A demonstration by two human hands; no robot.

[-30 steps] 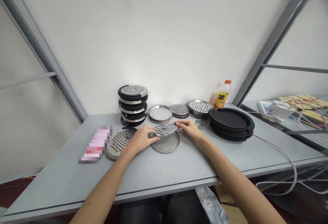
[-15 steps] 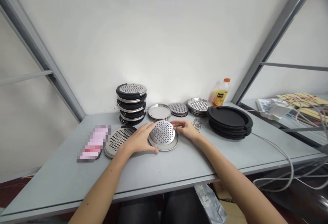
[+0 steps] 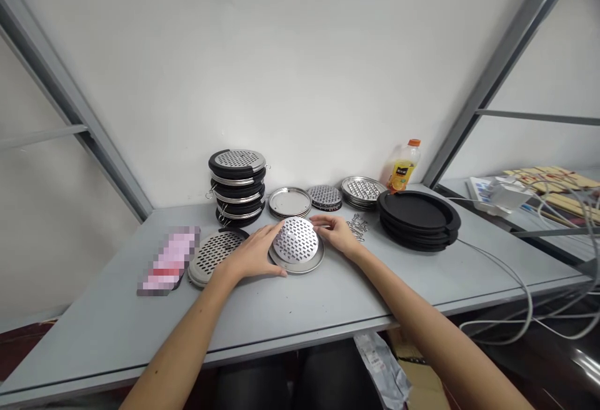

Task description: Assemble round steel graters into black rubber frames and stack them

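Observation:
A round perforated metal disc lies in a shallow metal plate near the middle of the table. My left hand is spread along the plate's left side, thumb and fingers apart, with fingertips by the disc's upper left edge. My right hand touches the disc's upper right edge with its fingertips; whether it grips the rim is too small to tell. Left of my left hand rests a slotted disc assembly with a black part at its back, partly covered by the hand. Small metal clips lie right of my right hand.
Behind stand a tall stack of black-rimmed discs, metal plates, small perforated discs, larger grated discs and a juice bottle. Black rings are at right, a phone at left, cables far right.
The view has shifted slightly. Both hands stay around the plate, and the perforated disc appears slightly turned.

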